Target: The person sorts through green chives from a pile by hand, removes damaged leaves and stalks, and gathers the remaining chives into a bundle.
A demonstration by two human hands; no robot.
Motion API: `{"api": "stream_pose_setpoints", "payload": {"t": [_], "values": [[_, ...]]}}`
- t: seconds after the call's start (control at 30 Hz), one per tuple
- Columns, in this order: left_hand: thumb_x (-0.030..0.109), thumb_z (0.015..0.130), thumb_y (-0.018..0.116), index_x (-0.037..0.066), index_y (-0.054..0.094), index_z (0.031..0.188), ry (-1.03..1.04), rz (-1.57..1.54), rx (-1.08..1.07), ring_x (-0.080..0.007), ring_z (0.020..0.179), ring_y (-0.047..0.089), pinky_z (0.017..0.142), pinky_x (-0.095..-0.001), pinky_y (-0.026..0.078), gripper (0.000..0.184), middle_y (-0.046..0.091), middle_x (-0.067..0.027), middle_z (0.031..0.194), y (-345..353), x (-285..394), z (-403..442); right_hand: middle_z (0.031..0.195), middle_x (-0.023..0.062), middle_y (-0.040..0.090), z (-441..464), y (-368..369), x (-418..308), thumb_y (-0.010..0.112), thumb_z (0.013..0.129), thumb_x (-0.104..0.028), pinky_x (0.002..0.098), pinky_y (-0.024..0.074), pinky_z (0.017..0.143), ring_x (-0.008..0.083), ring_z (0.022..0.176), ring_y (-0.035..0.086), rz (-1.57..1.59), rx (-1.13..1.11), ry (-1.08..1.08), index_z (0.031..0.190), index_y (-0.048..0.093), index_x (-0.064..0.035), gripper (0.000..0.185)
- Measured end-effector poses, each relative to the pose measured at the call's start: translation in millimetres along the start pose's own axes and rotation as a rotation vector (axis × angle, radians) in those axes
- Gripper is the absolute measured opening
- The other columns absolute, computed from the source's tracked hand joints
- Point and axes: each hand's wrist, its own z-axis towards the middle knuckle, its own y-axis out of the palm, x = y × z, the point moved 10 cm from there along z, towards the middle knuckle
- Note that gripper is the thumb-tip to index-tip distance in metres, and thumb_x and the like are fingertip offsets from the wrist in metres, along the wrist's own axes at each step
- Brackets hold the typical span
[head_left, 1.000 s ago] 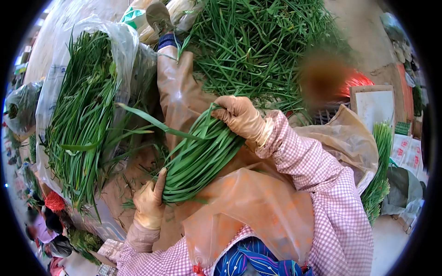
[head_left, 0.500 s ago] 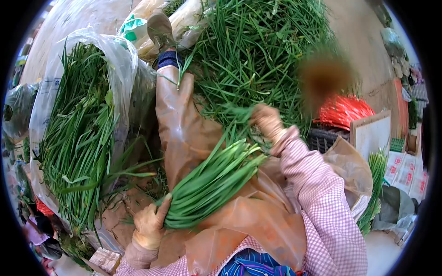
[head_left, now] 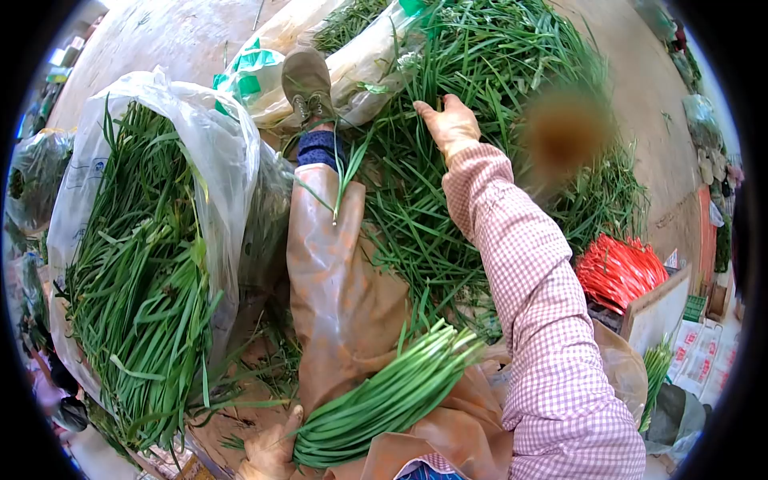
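A bunch of garlic chives (head_left: 388,400) lies across my lap, its pale cut ends pointing up and right. My left hand (head_left: 270,448) grips the leafy end of this bunch, thumb on the near side; its other fingers are partly hidden. Reaching far forward, my right hand (head_left: 452,126) is over the big heap of loose chives (head_left: 432,208), thumb and fingers apart with nothing visibly held. A few loose stalks (head_left: 346,180) rest on my outstretched leg, which wears a brown plastic cover (head_left: 328,264).
At left stands a clear plastic bag (head_left: 244,176) packed with chives (head_left: 144,304). Red ties (head_left: 620,272) are piled at right beside a white board (head_left: 660,304). Beyond my shoe (head_left: 306,80) lie more plastic bags (head_left: 360,64). A brown blur covers part of the heap.
My right hand has moved forward and away over the heap, from near the bunch's cut ends. My left hand and the bunch appear lower in view.
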Motion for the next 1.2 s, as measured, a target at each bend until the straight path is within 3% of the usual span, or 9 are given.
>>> {"api": "stream_pose_setpoints", "payload": {"t": [0.1, 0.23, 0.43, 0.63, 0.7, 0.83, 0.9, 1.07, 1.2], "values": [[0.012, 0.065, 0.066, 0.012, 0.037, 0.136, -0.030, -0.052, -0.029, -0.0260, 0.063, 0.057, 0.054, -0.0368, 0.046, 0.077, 0.058, -0.0080, 0.077, -4, 3, 10, 0.110, 0.0170, 0.060, 17, 9, -26, 0.062, 0.077, -0.049, 0.0367, 0.0428, 0.090, 0.0314, 0.104, 0.056, -0.082, -0.034, -0.075, 0.113, 0.054, -0.0018, 0.060], [0.010, 0.061, 0.068, 0.012, 0.040, 0.134, 0.003, -0.149, 0.008, -0.0260, 0.067, 0.060, 0.057, -0.0366, 0.048, 0.078, 0.061, -0.0091, 0.080, -6, -1, 10, 0.097, 0.0144, 0.065, 44, 20, -11, 0.065, 0.078, -0.028, 0.0314, 0.0446, 0.082, 0.0230, 0.091, 0.061, 0.351, 0.020, -0.207, 0.103, 0.062, -0.0013, 0.036], [0.014, 0.060, 0.076, 0.011, 0.043, 0.131, -0.076, -0.409, -0.017, -0.0259, 0.069, 0.063, 0.060, -0.0347, 0.050, 0.078, 0.062, -0.0126, 0.081, -13, 5, 4, 0.062, 0.0008, 0.052, -51, -104, 11, 0.062, 0.082, -0.020, 0.0212, 0.0354, 0.041, 0.0070, 0.047, 0.042, 0.722, -0.155, -0.107, 0.086, 0.059, -0.0022, 0.018], [0.014, 0.071, 0.069, 0.007, 0.050, 0.119, -0.279, -0.998, -0.351, -0.0208, 0.062, 0.053, 0.054, -0.0306, 0.041, 0.052, 0.055, -0.0099, 0.074, 27, 1, -25, 0.058, 0.0021, 0.052, -108, -210, 69, 0.061, 0.085, -0.018, 0.0259, 0.0412, 0.043, 0.0107, 0.041, 0.042, 1.208, -0.096, -0.181, 0.085, 0.058, -0.0017, 0.017], [0.013, 0.073, 0.067, 0.005, 0.052, 0.114, -0.360, -1.420, -0.470, -0.0184, 0.056, 0.048, 0.049, -0.0293, 0.037, 0.045, 0.051, -0.0076, 0.068, 47, 6, -31, 0.058, 0.0015, 0.052, -122, -241, 94, 0.060, 0.086, -0.017, 0.0272, 0.0414, 0.044, 0.0102, 0.041, 0.042, 0.666, 0.141, -0.072, 0.086, 0.058, -0.0020, 0.015], [0.012, 0.077, 0.063, 0.001, 0.057, 0.105, -0.401, -1.880, -0.606, -0.0135, 0.043, 0.039, 0.040, -0.0268, 0.029, 0.031, 0.043, -0.0029, 0.055, 66, 19, -35, 0.057, 0.0006, 0.051, -174, -282, 72, 0.061, 0.084, -0.019, 0.0236, 0.0365, 0.039, 0.0082, 0.040, 0.041, 1.222, -0.004, -0.303, 0.084, 0.059, -0.0028, 0.016], [0.016, 0.083, 0.060, 0.000, 0.059, 0.088, -0.427, -1.941, -0.503, -0.0084, 0.039, 0.029, 0.038, -0.0230, 0.023, 0.016, 0.034, 0.0007, 0.049, 62, 28, -31, 0.057, 0.0000, 0.052, -191, -294, 76, 0.062, 0.083, -0.017, 0.0199, 0.0344, 0.037, 0.0074, 0.041, 0.044, 0.841, 0.093, -0.178, 0.085, 0.059, -0.0017, 0.016], [0.021, 0.088, 0.054, 0.004, 0.055, 0.101, -0.275, -1.997, -0.458, -0.0083, 0.039, 0.026, 0.038, -0.0229, 0.024, 0.021, 0.027, 0.0034, 0.050, 74, 32, -27, 0.058, 0.0015, 0.055, -215, -302, 65, 0.063, 0.084, -0.021, 0.0179, 0.0363, 0.037, 0.0072, 0.041, 0.045, 0.687, 0.241, -0.159, 0.091, 0.059, 0.0005, 0.023], [0.023, 0.091, 0.050, 0.005, 0.052, 0.109, -0.231, -1.994, -0.453, -0.0077, 0.040, 0.026, 0.038, -0.0225, 0.024, 0.025, 0.029, 0.0030, 0.053, 79, 24, -31, 0.087, 0.0081, 0.063, -221, -234, 46, 0.062, 0.085, -0.019, 0.0205, 0.0469, 0.054, 0.0125, 0.066, 0.060, 0.550, -0.117, -0.086, 0.114, 0.053, -0.0020, 0.035]]}}
